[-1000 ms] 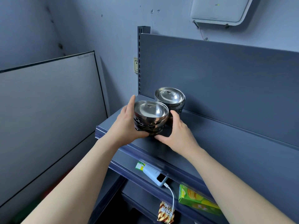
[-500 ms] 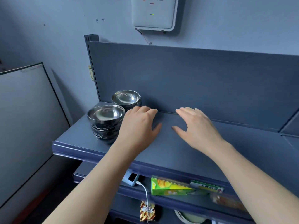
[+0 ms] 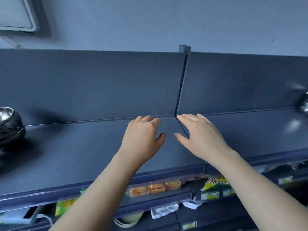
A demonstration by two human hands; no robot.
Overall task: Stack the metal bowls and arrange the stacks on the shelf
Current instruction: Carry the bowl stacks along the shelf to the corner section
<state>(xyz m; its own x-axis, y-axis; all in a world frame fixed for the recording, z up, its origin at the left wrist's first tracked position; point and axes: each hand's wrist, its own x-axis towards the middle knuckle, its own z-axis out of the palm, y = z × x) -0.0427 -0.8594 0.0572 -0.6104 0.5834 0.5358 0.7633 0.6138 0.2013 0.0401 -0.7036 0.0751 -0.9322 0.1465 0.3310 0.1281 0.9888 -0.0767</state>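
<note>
A stack of metal bowls (image 3: 10, 125) stands at the far left of the dark blue shelf (image 3: 80, 152), partly cut off by the frame edge. Another shiny metal bowl (image 3: 303, 104) shows blurred at the far right edge of the shelf. My left hand (image 3: 141, 135) and my right hand (image 3: 200, 135) hover side by side over the middle of the shelf, palms down, fingers relaxed, holding nothing. Both hands are far from either group of bowls.
A slotted upright post (image 3: 182, 80) splits the back panel, and a seam runs down the shelf between my hands. Below the shelf's front lip (image 3: 166, 175), a lower shelf holds snack packs (image 3: 155, 188), green cartons (image 3: 215, 189) and a phone-like device (image 3: 18, 217).
Both hands let go of the front bowl stack and moved right along the shelf. The view swung right, so the stacks slid to the left edge and another bowl appeared at right.
</note>
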